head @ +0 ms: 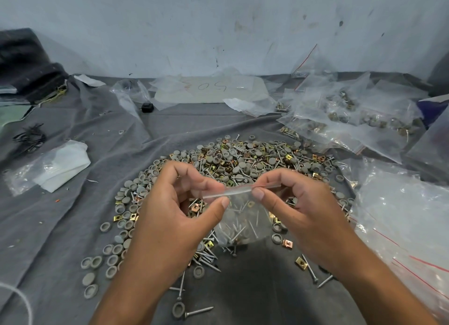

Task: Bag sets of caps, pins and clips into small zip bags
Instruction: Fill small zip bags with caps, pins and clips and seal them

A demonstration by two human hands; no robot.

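A small clear zip bag point(239, 218) hangs between my hands above the grey cloth, with screws, caps and a clip inside it. My left hand point(175, 208) pinches the left end of the bag's zip strip between thumb and fingers. My right hand point(294, 203) pinches the right end of the same strip. Under and behind the bag lies a wide heap of grey round caps point(243, 159), mixed with metal pins and brass clips. More caps point(111, 259) and loose pins point(206, 261) are scattered toward me.
Filled zip bags point(352, 116) pile up at the back right. A stack of unfilled bags with red lines point(408, 227) lies at the right. A plastic bag with white paper point(56, 167) sits left. A small black object point(147, 107) and black bands point(30, 136) lie farther back.
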